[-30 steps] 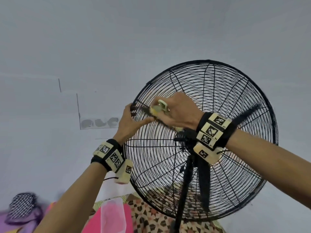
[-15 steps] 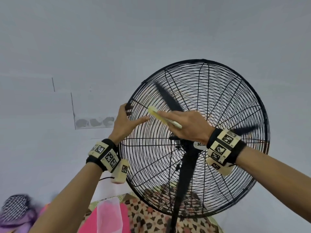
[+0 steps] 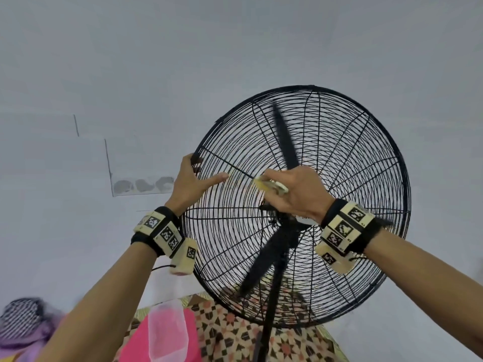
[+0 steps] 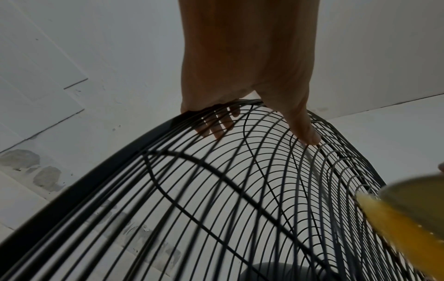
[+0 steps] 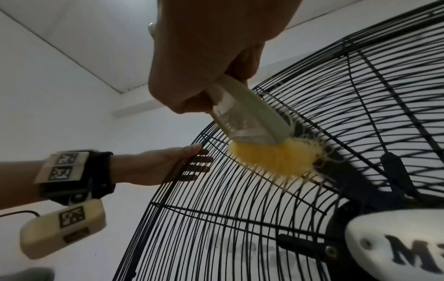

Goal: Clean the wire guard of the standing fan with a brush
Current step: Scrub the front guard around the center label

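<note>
The standing fan's black wire guard (image 3: 339,158) fills the middle of the head view. My left hand (image 3: 194,182) grips its upper-left rim, with the fingers curled behind the wires and the thumb laid along the front. My right hand (image 3: 298,190) holds a pale-handled brush (image 3: 271,186) just above the hub. Its yellow bristles (image 5: 271,159) press against the guard (image 5: 240,218), as the right wrist view shows. In that view my left hand (image 5: 153,165) is at the rim. The left wrist view shows my left hand (image 4: 245,72) on the guard (image 4: 216,190) and the brush (image 4: 398,220) at the right edge.
Black fan blades (image 3: 283,137) sit inside the guard, and a white hub badge (image 5: 396,243) marks the centre. The fan's pole (image 3: 269,314) runs down to a patterned mat (image 3: 235,340). A pink translucent container (image 3: 167,333) and a checkered cloth (image 3: 21,317) lie lower left. A white wall stands behind.
My right hand has drawn the brush across the guard from near the left hand toward the hub. The fan blades have turned. My left hand has kept its hold on the rim.
</note>
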Action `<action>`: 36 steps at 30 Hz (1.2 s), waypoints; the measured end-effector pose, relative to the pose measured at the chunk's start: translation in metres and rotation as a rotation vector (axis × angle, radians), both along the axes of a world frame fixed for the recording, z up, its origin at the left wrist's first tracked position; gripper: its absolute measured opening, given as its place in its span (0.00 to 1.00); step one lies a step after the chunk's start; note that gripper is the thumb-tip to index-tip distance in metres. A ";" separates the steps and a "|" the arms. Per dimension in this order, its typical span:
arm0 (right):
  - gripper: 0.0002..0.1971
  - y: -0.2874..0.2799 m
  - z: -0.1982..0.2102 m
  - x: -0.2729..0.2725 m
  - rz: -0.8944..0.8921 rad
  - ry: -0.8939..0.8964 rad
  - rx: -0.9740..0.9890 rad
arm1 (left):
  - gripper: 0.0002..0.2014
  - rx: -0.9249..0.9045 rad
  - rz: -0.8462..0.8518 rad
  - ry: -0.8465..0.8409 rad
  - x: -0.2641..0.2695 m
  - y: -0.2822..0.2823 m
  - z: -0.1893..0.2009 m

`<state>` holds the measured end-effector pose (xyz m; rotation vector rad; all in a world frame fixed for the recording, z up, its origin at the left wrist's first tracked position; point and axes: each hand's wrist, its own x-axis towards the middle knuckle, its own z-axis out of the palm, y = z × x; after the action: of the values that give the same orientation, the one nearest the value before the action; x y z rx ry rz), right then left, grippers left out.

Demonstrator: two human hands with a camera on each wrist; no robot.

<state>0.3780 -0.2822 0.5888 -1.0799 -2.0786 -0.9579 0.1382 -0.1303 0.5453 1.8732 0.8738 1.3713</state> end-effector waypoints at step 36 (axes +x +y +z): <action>0.15 -0.048 -0.041 0.056 -0.121 -0.088 0.035 | 0.53 0.042 -0.014 0.021 -0.001 0.010 -0.006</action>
<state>0.4344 -0.3300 0.5477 -1.1761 -2.0772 -1.1147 0.1370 -0.1203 0.5396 1.9248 0.8464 1.3734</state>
